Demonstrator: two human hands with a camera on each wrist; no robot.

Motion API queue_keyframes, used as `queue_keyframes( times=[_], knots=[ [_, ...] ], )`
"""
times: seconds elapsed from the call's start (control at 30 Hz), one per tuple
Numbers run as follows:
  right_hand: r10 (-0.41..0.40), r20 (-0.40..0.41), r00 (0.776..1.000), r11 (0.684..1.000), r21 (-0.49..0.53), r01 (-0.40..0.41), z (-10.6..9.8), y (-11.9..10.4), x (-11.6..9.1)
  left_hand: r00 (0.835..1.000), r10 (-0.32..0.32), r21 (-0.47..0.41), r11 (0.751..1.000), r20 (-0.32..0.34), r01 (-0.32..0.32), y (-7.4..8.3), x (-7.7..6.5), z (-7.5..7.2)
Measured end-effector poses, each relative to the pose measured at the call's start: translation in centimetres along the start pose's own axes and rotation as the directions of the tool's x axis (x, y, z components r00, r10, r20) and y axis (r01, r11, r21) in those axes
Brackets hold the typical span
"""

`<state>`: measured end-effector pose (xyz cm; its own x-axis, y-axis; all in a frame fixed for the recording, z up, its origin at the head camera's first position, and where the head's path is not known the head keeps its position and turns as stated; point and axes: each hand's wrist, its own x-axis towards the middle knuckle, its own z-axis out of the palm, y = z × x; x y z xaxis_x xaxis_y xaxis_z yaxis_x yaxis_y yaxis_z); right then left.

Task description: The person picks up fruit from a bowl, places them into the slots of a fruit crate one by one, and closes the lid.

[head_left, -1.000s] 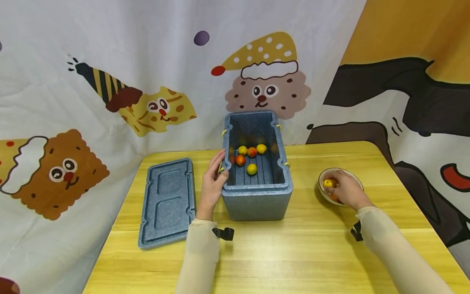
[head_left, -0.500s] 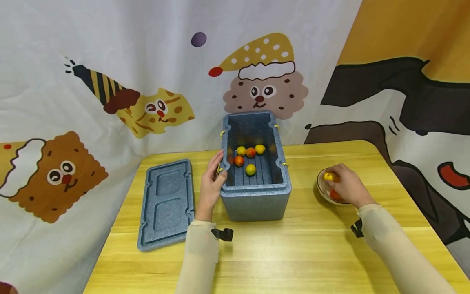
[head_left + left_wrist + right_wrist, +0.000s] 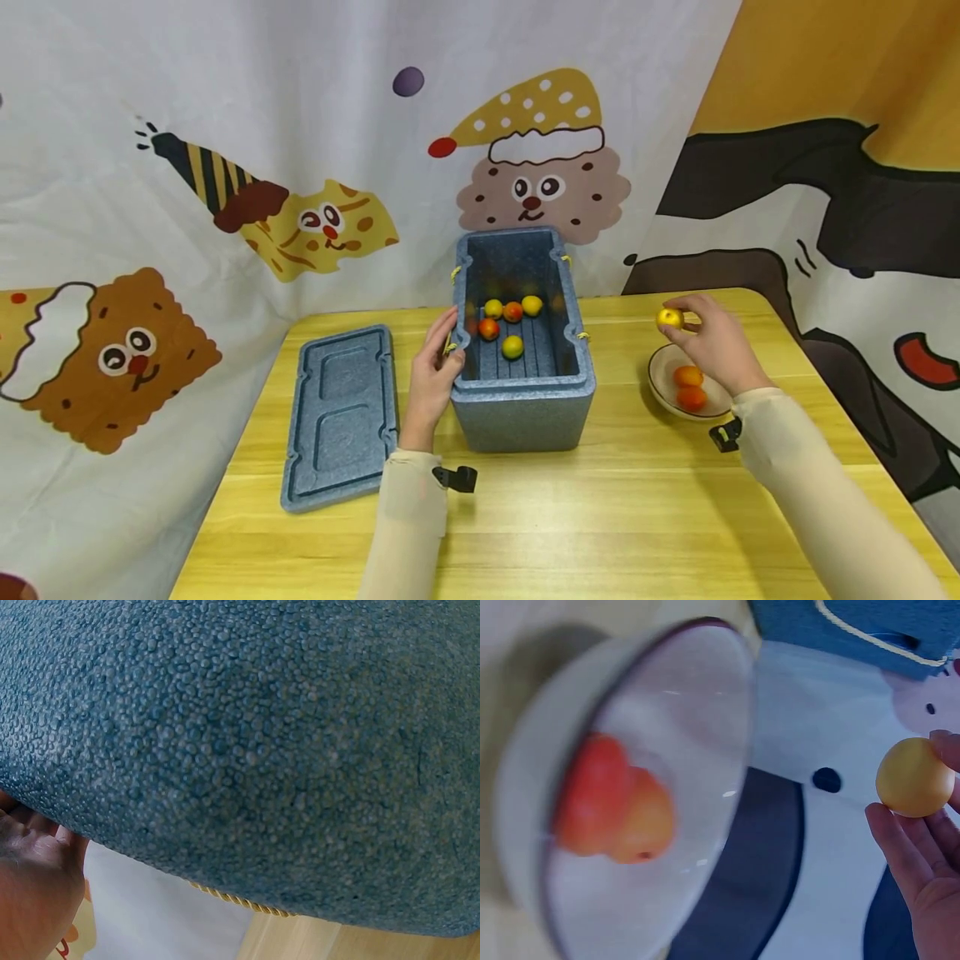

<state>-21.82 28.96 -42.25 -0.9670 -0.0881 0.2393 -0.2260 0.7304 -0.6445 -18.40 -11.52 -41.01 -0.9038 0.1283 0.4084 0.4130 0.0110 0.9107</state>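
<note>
White cloth printed with smiling cartoon biscuits in festive hats (image 3: 315,67) hangs behind a light wooden desk (image 3: 555,525). Near the desk's far edge, at the centre of my head view, stands a deep blue-grey foam box (image 3: 525,423), its top uncovered and yellow cord (image 3: 582,336) showing at its sides. Inside I count five small fruits: three in a row further back, yellow, orange-red and yellow; a red-orange fruit (image 3: 488,329) by the left wall; and a greenish-yellow fruit (image 3: 513,347) nearest me. Left of the box lies a matching lid (image 3: 341,425), flat on the desk.

At the box's left side I have the left grip (image 3: 432,387), fingers extended and thumb spread apart, resting on the wall by the rim. On the far right I have the right grip (image 3: 712,342), pinching a small yellow fruit (image 3: 670,319) between fingertips and thumb. That fruit is in the air, near the far rim of a pale, dark-edged bowl (image 3: 663,373). Within the bowl, an orange fruit (image 3: 687,377) and a redder one (image 3: 692,398) lie touching.
</note>
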Motion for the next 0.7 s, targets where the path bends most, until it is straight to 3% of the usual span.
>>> queue_keyframes(
  times=[0.33,0.7],
  knots=[
    [-0.073,-0.07,0.995,0.997,0.001,0.073,-1.1,-3.9,3.3,1.0,0.011,-0.014,1.0,-0.006,-0.011,0.0,0.0,0.0],
    [-0.147,-0.065,0.987,0.989,0.015,0.148,-1.4,-7.7,5.9,1.0,0.007,-0.009,1.0,-0.003,-0.007,0.0,0.1,0.1]
  ],
)
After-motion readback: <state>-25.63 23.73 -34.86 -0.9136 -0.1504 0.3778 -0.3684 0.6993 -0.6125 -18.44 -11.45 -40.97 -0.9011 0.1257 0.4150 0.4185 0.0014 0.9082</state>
